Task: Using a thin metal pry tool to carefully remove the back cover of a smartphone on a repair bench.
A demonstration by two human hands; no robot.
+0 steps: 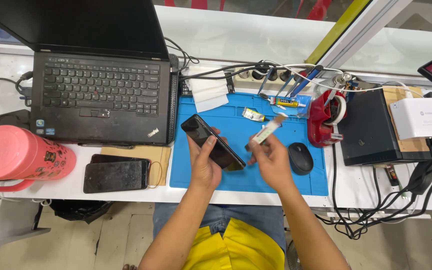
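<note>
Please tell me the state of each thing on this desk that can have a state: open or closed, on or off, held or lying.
Laptop: open, screen dark.
Black phone: held in the left hand, screen dark.
Small white tube: held in the right hand, tilted.
Two phones near the laptop: lying flat, screens dark.
Pink jug: lying on its side.
Mouse: resting on the blue mat, untouched.
Glue tube: lying on the mat.
</note>
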